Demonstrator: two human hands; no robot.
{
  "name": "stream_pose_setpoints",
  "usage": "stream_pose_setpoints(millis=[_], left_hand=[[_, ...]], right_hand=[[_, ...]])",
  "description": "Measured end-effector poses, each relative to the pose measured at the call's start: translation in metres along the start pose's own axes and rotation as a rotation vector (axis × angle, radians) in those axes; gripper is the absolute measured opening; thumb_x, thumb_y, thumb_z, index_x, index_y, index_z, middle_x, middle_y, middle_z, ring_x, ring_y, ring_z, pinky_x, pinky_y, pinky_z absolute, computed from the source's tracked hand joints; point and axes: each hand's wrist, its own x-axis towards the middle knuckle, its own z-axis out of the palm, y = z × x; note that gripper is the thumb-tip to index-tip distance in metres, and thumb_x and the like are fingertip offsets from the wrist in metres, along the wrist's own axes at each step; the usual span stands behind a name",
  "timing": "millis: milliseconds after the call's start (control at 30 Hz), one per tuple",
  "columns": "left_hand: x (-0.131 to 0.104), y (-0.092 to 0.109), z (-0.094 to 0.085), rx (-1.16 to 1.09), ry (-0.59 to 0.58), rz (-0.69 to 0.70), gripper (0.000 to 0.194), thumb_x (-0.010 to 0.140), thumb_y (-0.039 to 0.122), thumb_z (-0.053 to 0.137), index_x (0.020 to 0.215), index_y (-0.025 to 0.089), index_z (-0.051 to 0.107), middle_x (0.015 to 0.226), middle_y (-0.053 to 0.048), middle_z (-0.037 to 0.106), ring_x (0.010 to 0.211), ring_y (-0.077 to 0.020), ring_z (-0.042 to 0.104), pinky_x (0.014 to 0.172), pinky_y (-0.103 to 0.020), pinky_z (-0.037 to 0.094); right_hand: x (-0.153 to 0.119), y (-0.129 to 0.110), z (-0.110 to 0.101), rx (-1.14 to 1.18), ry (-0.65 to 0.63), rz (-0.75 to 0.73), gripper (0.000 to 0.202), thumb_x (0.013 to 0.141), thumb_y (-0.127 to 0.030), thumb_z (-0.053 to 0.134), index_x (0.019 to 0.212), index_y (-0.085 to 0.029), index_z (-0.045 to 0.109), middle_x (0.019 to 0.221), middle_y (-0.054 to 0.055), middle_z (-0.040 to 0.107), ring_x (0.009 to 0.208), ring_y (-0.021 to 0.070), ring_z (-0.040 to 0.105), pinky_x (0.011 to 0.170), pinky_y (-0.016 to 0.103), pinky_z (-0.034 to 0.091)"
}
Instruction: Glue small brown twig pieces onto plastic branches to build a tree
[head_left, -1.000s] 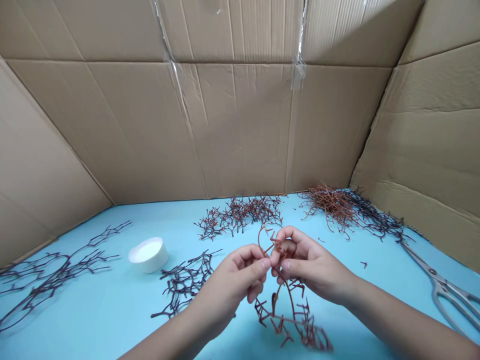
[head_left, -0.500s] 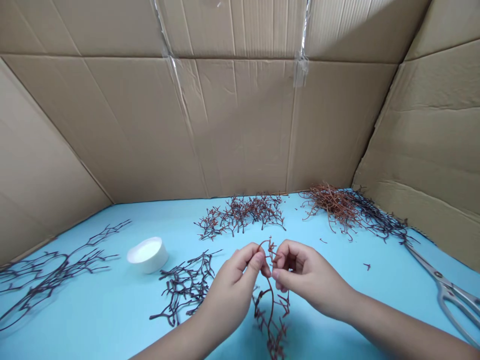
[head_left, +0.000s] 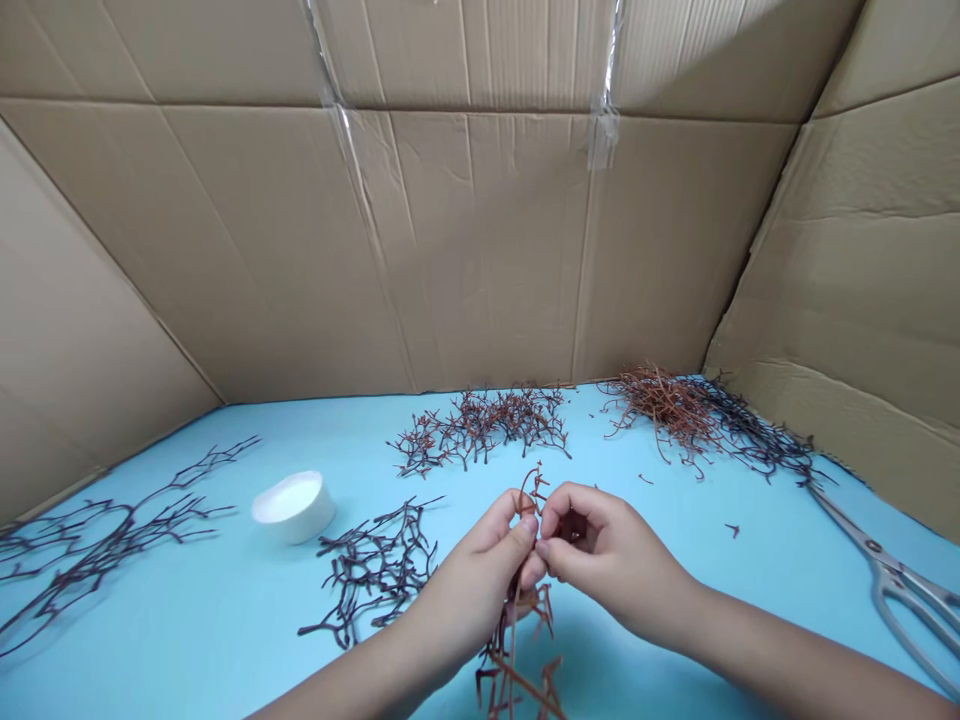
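Low in the centre of the frame, the left hand (head_left: pixel 480 590) and right hand (head_left: pixel 607 560) each pinch the reddish-brown twig sprig (head_left: pixel 517 640), fingertips touching near its top while the rest dangles above the blue worktop (head_left: pixel 187 620). Both grips seem clenched on one stem; keeping the pinches close should stop it snapping.

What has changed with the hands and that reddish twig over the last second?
Both hands, the left hand and the right hand, drew closer to the person and kept pinching the reddish-brown twig. The twig swung from spreading out to the right to hanging straight down beneath the hands. The white dish, the scissors and the twig piles on the blue table stayed put.
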Motion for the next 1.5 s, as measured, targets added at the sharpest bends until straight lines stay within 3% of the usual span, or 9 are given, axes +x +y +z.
stream_pose_setpoints(millis=[200, 467, 700, 833, 933, 1100, 1233, 1367, 1500], left_hand=[[-0.003, 0.001, 0.003, 0.086, 0.040, 0.092, 0.026, 0.080, 0.043, 0.045, 0.077, 0.021, 0.033, 0.046, 0.012, 0.030, 0.042, -0.0048, 0.022, 0.040, -0.018, 0.016], [-0.012, 0.015, 0.009, 0.301, 0.202, 0.105, 0.015, 0.085, 0.032, 0.035, 0.075, 0.021, 0.032, 0.048, 0.011, 0.033, 0.044, -0.0061, 0.027, 0.043, -0.019, 0.023], [-0.014, 0.017, 0.010, 0.195, 0.248, 0.128, 0.014, 0.086, 0.028, 0.032, 0.074, 0.021, 0.029, 0.056, 0.010, 0.030, 0.047, -0.0052, 0.028, 0.045, -0.019, 0.024], [-0.015, 0.017, 0.010, 0.178, 0.244, 0.146, 0.015, 0.086, 0.026, 0.032, 0.073, 0.021, 0.029, 0.059, 0.009, 0.031, 0.049, -0.0053, 0.028, 0.046, -0.020, 0.024], [-0.017, 0.019, 0.006, 0.206, 0.214, 0.155, 0.015, 0.087, 0.026, 0.032, 0.073, 0.021, 0.029, 0.058, 0.010, 0.030, 0.049, -0.0058, 0.027, 0.047, -0.020, 0.024], [-0.024, 0.031, -0.001, 0.429, 0.036, 0.093, 0.019, 0.088, 0.035, 0.029, 0.077, 0.021, 0.034, 0.053, 0.009, 0.034, 0.049, -0.0077, 0.028, 0.049, -0.021, 0.027], [-0.022, 0.030, 0.002, 0.666, -0.016, 0.030, 0.023, 0.088, 0.037, 0.026, 0.075, 0.021, 0.037, 0.055, 0.006, 0.040, 0.052, -0.0104, 0.038, 0.052, -0.023, 0.032], [-0.016, 0.017, 0.004, 0.847, -0.034, 0.062, 0.022, 0.086, 0.032, 0.028, 0.069, 0.021, 0.037, 0.058, 0.003, 0.045, 0.053, -0.0125, 0.045, 0.053, -0.023, 0.034], [-0.015, 0.016, 0.001, 0.958, 0.043, 0.084, 0.027, 0.084, 0.033, 0.035, 0.061, 0.021, 0.037, 0.050, 0.004, 0.041, 0.048, -0.0120, 0.040, 0.048, -0.022, 0.028]], right_hand=[[-0.001, -0.004, -0.003, -0.007, 0.060, 0.021, 0.011, 0.061, -0.007, 0.047, 0.061, -0.018, 0.044, 0.054, -0.007, 0.041, 0.050, 0.0066, 0.036, 0.046, 0.019, 0.029], [-0.004, -0.005, 0.000, 0.153, 0.141, 0.021, 0.014, 0.057, -0.006, 0.046, 0.059, -0.019, 0.041, 0.049, -0.008, 0.045, 0.044, 0.0065, 0.038, 0.042, 0.019, 0.031], [-0.011, -0.003, -0.001, -0.087, 0.213, -0.340, 0.023, 0.060, 0.003, 0.047, 0.056, -0.020, 0.042, 0.061, -0.004, 0.046, 0.056, 0.0100, 0.047, 0.051, 0.023, 0.037], [-0.013, -0.001, -0.001, -0.254, 0.147, -0.623, 0.029, 0.063, 0.008, 0.047, 0.060, -0.020, 0.041, 0.062, -0.005, 0.045, 0.058, 0.0096, 0.047, 0.053, 0.023, 0.038], [-0.016, -0.005, -0.002, -0.308, 0.111, -0.721, 0.030, 0.065, 0.008, 0.047, 0.063, -0.021, 0.038, 0.063, -0.005, 0.043, 0.058, 0.0091, 0.047, 0.054, 0.023, 0.039], [-0.022, -0.021, -0.012, -0.379, 0.033, -0.427, 0.019, 0.070, -0.008, 0.054, 0.076, -0.023, 0.046, 0.073, -0.002, 0.047, 0.067, 0.0129, 0.047, 0.060, 0.027, 0.042], [-0.019, -0.020, -0.013, -0.283, 0.015, -0.128, 0.057, 0.063, -0.024, 0.068, 0.112, -0.026, 0.040, 0.101, 0.004, 0.047, 0.083, 0.0168, 0.050, 0.073, 0.032, 0.045], [-0.012, -0.007, -0.004, -0.216, -0.038, 0.023, 0.029, 0.068, -0.020, 0.065, 0.094, -0.021, 0.051, 0.078, 0.000, 0.056, 0.069, 0.0131, 0.054, 0.063, 0.025, 0.044], [-0.010, -0.004, -0.003, -0.217, 0.071, 0.040, 0.011, 0.071, -0.021, 0.061, 0.069, -0.018, 0.050, 0.062, -0.003, 0.053, 0.058, 0.0099, 0.050, 0.053, 0.021, 0.040]])
